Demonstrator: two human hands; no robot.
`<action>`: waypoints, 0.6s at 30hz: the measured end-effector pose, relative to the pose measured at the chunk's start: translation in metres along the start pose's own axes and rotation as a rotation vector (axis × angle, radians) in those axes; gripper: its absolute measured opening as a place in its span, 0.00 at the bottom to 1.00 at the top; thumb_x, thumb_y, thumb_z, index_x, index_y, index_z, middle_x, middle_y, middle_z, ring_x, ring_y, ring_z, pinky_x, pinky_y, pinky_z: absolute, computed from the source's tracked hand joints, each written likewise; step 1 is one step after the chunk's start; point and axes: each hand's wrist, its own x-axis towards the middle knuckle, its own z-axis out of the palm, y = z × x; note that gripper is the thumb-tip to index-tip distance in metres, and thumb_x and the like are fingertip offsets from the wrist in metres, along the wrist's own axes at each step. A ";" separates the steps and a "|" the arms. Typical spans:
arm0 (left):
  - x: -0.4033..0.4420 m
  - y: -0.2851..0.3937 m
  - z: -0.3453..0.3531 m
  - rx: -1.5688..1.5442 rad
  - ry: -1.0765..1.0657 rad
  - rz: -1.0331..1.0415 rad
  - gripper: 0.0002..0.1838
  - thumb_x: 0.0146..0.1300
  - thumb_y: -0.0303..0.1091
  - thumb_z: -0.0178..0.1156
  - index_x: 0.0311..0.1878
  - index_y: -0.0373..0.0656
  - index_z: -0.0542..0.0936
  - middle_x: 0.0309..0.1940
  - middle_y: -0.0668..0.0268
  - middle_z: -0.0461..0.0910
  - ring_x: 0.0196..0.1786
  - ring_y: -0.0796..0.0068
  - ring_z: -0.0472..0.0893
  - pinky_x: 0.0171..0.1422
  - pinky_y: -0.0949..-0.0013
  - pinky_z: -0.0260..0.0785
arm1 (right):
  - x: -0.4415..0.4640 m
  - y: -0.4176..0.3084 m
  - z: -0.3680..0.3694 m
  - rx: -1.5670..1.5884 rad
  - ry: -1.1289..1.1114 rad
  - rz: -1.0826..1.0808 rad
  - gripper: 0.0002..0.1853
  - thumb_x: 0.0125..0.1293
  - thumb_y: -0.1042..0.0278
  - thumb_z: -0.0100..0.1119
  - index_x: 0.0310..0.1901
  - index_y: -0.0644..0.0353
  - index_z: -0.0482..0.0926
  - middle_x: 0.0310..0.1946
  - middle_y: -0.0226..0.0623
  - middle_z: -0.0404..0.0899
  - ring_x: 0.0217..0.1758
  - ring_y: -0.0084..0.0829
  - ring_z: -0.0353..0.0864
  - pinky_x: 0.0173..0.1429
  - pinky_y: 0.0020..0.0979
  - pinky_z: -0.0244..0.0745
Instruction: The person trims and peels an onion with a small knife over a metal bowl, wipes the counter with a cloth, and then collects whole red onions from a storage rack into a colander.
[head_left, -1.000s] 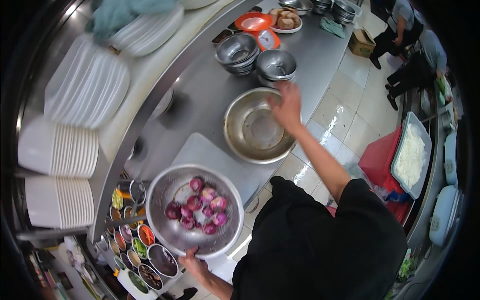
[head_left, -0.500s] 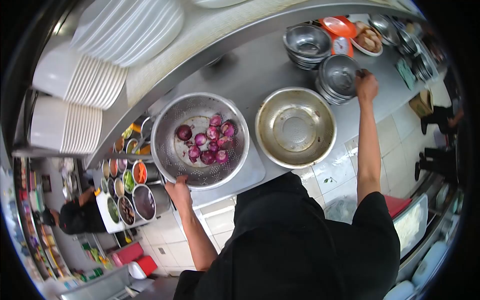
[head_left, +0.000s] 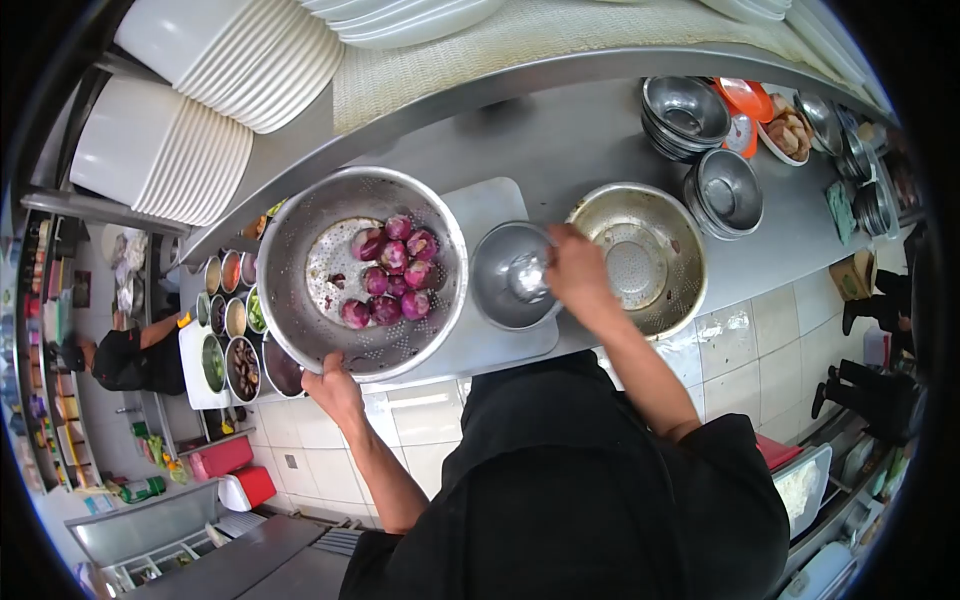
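Observation:
My left hand [head_left: 336, 392] grips the near rim of a large perforated metal colander [head_left: 300, 235], which is tilted a little. Several red onions [head_left: 393, 258] and bits of skin lie in it. With my right hand [head_left: 580, 272] I hold a small metal bowl [head_left: 512, 275] by its right rim, between the colander and a second large metal colander [head_left: 680, 240]. That second colander has brownish stains and no onions in it. Under the small bowl is a white cutting board [head_left: 490, 200]. The fingers of my right hand are partly hidden and slightly blurred.
Stacked metal bowls [head_left: 725, 195] stand at the right, near an orange kitchen scale [head_left: 742, 130]. White dishes [head_left: 160, 150] fill the shelf above. Ingredient containers [head_left: 243, 365] are on the left, with a co-worker [head_left: 140, 355] beyond them.
My right hand has lifted a small bowl off the stack at the right and brought it left beside the onions. The colander with onions has shifted and the onions rolled together. The view has turned.

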 end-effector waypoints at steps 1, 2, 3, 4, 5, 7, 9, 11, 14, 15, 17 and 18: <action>0.000 -0.001 -0.001 -0.018 0.002 0.008 0.13 0.51 0.22 0.54 0.39 0.21 0.77 0.33 0.60 0.80 0.35 0.71 0.75 0.44 0.70 0.67 | 0.001 -0.007 0.017 0.007 -0.033 -0.003 0.15 0.52 0.78 0.55 0.43 0.66 0.75 0.42 0.53 0.76 0.40 0.54 0.80 0.45 0.48 0.76; 0.000 -0.001 -0.001 -0.034 0.003 0.016 0.13 0.51 0.22 0.54 0.39 0.22 0.77 0.32 0.60 0.80 0.35 0.71 0.75 0.44 0.70 0.67 | 0.002 -0.012 0.032 0.015 -0.065 -0.005 0.15 0.52 0.78 0.55 0.44 0.67 0.74 0.42 0.53 0.76 0.40 0.55 0.80 0.44 0.48 0.77; 0.000 -0.003 -0.002 -0.053 0.005 0.025 0.13 0.52 0.22 0.54 0.39 0.22 0.77 0.32 0.60 0.80 0.35 0.71 0.75 0.44 0.70 0.67 | 0.001 -0.016 0.046 -0.001 -0.092 0.013 0.17 0.51 0.78 0.55 0.45 0.66 0.73 0.42 0.52 0.76 0.39 0.54 0.80 0.44 0.49 0.76; 0.000 -0.007 -0.003 -0.035 0.003 0.057 0.13 0.52 0.22 0.54 0.40 0.23 0.78 0.32 0.61 0.81 0.35 0.72 0.75 0.44 0.70 0.67 | 0.000 -0.014 0.059 -0.004 -0.101 0.016 0.17 0.52 0.78 0.55 0.46 0.66 0.73 0.43 0.52 0.76 0.40 0.54 0.80 0.44 0.49 0.76; 0.000 -0.013 -0.002 -0.016 0.003 0.087 0.13 0.53 0.22 0.54 0.40 0.23 0.78 0.33 0.61 0.81 0.35 0.72 0.75 0.44 0.69 0.67 | -0.001 -0.011 0.072 -0.007 -0.112 0.019 0.17 0.52 0.77 0.55 0.46 0.66 0.73 0.43 0.51 0.76 0.40 0.54 0.80 0.45 0.49 0.76; -0.006 -0.005 0.009 0.051 -0.016 0.110 0.12 0.55 0.23 0.54 0.40 0.25 0.78 0.33 0.62 0.81 0.35 0.75 0.75 0.44 0.70 0.67 | 0.001 -0.013 0.081 0.004 -0.119 0.054 0.17 0.54 0.74 0.54 0.48 0.65 0.73 0.44 0.50 0.76 0.43 0.54 0.79 0.46 0.49 0.75; -0.007 -0.020 0.024 0.043 -0.046 0.127 0.11 0.55 0.23 0.53 0.40 0.26 0.78 0.31 0.62 0.82 0.33 0.74 0.76 0.41 0.70 0.68 | -0.001 -0.017 0.083 0.031 -0.112 0.130 0.17 0.58 0.71 0.53 0.50 0.63 0.73 0.46 0.49 0.75 0.47 0.53 0.78 0.49 0.50 0.74; -0.012 -0.025 0.037 0.057 -0.059 0.166 0.11 0.56 0.23 0.53 0.40 0.27 0.78 0.30 0.61 0.82 0.32 0.74 0.76 0.39 0.70 0.68 | -0.004 -0.020 0.088 0.094 0.019 0.114 0.18 0.64 0.64 0.49 0.53 0.62 0.72 0.49 0.48 0.75 0.52 0.52 0.75 0.54 0.48 0.71; -0.022 -0.023 0.058 0.030 -0.067 0.216 0.10 0.58 0.23 0.53 0.41 0.27 0.78 0.29 0.59 0.82 0.31 0.73 0.77 0.38 0.70 0.68 | -0.002 -0.010 0.103 0.442 0.158 0.072 0.24 0.71 0.53 0.42 0.59 0.62 0.69 0.54 0.49 0.73 0.58 0.49 0.71 0.62 0.43 0.66; -0.026 -0.022 0.064 0.012 -0.064 0.260 0.10 0.59 0.23 0.53 0.41 0.27 0.78 0.30 0.58 0.83 0.31 0.73 0.78 0.38 0.70 0.69 | -0.001 -0.009 0.104 0.601 0.193 0.053 0.26 0.73 0.49 0.39 0.61 0.62 0.68 0.56 0.49 0.72 0.60 0.48 0.70 0.64 0.41 0.64; -0.024 -0.036 0.072 0.019 -0.088 0.303 0.10 0.62 0.23 0.53 0.43 0.27 0.78 0.32 0.55 0.83 0.31 0.72 0.79 0.38 0.69 0.70 | 0.001 -0.008 0.104 0.751 0.154 0.080 0.32 0.72 0.42 0.35 0.64 0.61 0.65 0.59 0.48 0.71 0.63 0.44 0.69 0.67 0.37 0.60; -0.023 -0.041 0.075 0.008 -0.061 0.370 0.13 0.62 0.23 0.52 0.49 0.30 0.76 0.31 0.55 0.83 0.30 0.70 0.79 0.37 0.69 0.70 | 0.001 -0.009 0.104 0.824 0.135 0.094 0.34 0.72 0.38 0.33 0.65 0.61 0.64 0.61 0.47 0.70 0.64 0.42 0.68 0.69 0.35 0.58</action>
